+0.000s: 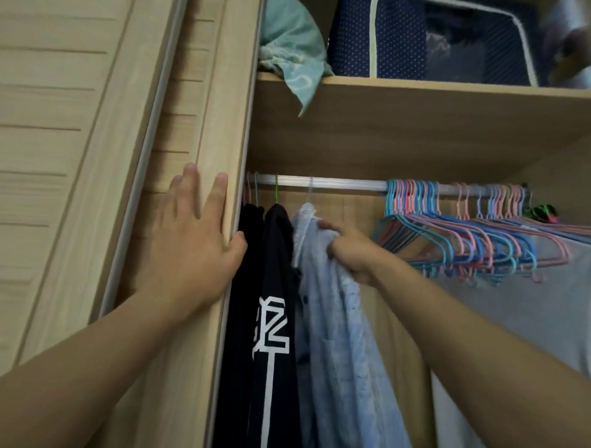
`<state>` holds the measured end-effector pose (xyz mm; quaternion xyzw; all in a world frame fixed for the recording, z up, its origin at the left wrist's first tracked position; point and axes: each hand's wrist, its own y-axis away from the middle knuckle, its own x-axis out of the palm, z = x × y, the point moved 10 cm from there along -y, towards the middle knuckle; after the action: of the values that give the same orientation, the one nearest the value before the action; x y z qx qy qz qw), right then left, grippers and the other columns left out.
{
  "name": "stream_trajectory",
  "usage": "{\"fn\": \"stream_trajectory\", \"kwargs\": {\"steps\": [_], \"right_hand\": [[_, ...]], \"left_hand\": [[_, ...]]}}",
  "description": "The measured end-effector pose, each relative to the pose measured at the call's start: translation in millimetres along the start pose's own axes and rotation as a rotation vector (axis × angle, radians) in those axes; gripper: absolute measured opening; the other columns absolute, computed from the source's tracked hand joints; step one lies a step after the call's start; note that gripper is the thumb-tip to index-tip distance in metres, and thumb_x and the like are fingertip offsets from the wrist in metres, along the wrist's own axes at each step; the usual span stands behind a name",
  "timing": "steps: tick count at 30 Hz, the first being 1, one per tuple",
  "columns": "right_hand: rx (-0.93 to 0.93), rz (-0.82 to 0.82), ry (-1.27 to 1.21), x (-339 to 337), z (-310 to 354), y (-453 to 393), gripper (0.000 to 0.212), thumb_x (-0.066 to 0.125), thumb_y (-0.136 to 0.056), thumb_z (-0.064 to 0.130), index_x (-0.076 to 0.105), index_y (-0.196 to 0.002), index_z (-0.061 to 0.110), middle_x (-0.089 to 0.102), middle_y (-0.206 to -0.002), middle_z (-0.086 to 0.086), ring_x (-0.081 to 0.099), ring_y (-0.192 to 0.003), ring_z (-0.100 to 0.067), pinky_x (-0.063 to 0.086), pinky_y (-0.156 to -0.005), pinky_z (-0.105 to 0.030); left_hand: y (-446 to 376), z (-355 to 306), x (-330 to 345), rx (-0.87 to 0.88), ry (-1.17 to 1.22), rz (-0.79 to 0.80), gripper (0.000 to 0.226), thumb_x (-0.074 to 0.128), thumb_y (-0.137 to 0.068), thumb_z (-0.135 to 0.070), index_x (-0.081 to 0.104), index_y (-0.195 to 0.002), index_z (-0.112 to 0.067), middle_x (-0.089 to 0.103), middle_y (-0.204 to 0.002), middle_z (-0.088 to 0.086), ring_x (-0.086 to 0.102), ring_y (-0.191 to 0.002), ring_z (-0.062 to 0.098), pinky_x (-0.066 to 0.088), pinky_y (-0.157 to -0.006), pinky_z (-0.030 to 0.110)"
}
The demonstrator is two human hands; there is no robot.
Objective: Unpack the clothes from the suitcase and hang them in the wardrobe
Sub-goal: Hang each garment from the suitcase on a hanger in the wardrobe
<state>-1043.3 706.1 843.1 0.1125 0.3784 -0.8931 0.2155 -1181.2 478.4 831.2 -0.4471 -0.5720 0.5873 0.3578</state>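
The suitcase is out of the picture, and the lower ends of the hanging clothes are cut off at the bottom edge. The right hand point(348, 254) has its fingers curled into the shoulder of a pale blue button-up shirt point(334, 325), gripping the cloth just under its whitish hanger hook; most of the fingers are buried in fabric. The shirt hangs from the silver metal rail point(339, 184) above that hand. The left hand point(191, 240) lies flat and spread against the edge of the light wooden sliding wardrobe door point(204, 120), thumb tucked round the edge towards the clothes. Between the two hands hang a black garment with a white angular print point(274, 323) on a green hook and, closer to the left hand, another dark garment point(247, 272), mostly hidden by the door edge. Right of the right hand a dense bunch of empty pink and blue plastic hangers point(454, 236) crowds the rail, with a white garment point(518, 315) below them, blurred. Above both hands, the wooden shelf point(425, 104) carries a crumpled mint-green cloth point(290, 46) drooping over its front edge and a navy dotted fabric storage box with white trim point(428, 37); its contents show only dimly through a clear panel.
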Motion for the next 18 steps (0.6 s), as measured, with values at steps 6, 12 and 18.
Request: {"fn": "stream_trajectory", "kwargs": {"steps": [6, 12, 18], "right_hand": [[-0.039, 0.241, -0.048, 71.7, 26.7, -6.2, 0.066, 0.053, -0.101, 0.022, 0.021, -0.157, 0.03, 0.045, -0.152, -0.006, 0.061, -0.116, -0.024, 0.053, -0.092, -0.035], [-0.175, -0.105, 1.02, -54.6, 25.7, 5.6, 0.048, 0.055, -0.095, 0.051, 0.06, -0.133, 0.023, 0.064, -0.131, -0.005, 0.058, -0.119, -0.026, 0.048, -0.1, -0.039], [0.108, -0.483, 1.691, -165.3, 4.5, 26.3, 0.042, 0.062, -0.088, 0.031, 0.056, -0.128, 0.019, 0.052, -0.133, -0.012, 0.046, -0.126, -0.033, 0.041, -0.101, -0.048]], "left_hand": [[-0.6, 0.0, -1.1, -0.01, 0.006, -0.017, 0.083, 0.042, -0.089, -0.051, 0.019, -0.162, -0.019, 0.009, -0.167, 0.02, 0.011, -0.154, 0.037, 0.014, -0.124, 0.051], [7.7, -8.0, -6.3, -0.03, -0.039, -0.04, 0.078, 0.044, -0.086, -0.04, 0.032, -0.156, -0.007, 0.036, -0.154, 0.025, 0.032, -0.139, 0.048, 0.028, -0.116, 0.056], [3.2, -12.8, -1.4, -0.106, -0.074, -0.033, 0.077, 0.049, -0.079, -0.032, 0.035, -0.15, -0.007, 0.045, -0.138, 0.024, 0.044, -0.128, 0.043, 0.035, -0.102, 0.052]]}}
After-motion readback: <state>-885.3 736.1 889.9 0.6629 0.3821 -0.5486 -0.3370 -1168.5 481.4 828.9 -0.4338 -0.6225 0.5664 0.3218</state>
